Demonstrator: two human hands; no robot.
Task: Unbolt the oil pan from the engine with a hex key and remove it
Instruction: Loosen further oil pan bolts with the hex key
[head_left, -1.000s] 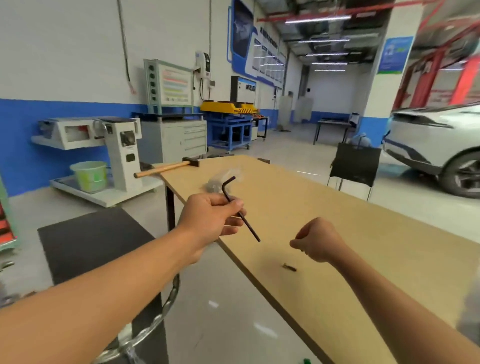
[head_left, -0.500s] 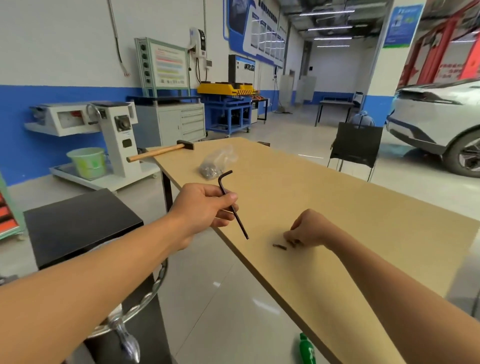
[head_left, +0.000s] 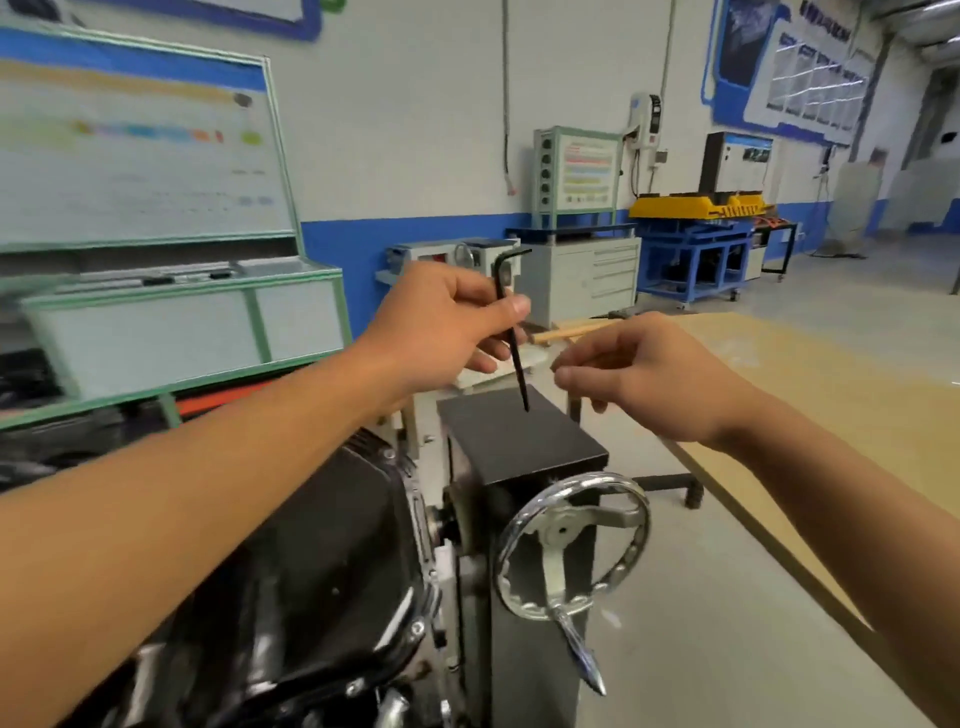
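**Hex key held upright above the stand**

Black oil pan (head_left: 311, 545) sits on the engine, lower left. The worktop (head_left: 831, 395) is to the right, with the handwheel (head_left: 571, 540) between them. Left grip (head_left: 441, 322) pinches the hex key (head_left: 511, 338): long arm near vertical, tip down, short arm pointing right. Right grip (head_left: 654, 379) is loosely curled and empty.

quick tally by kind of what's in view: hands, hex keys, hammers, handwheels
hands: 2 (left hand, right hand)
hex key: 1
hammer: 1
handwheel: 1
total: 5
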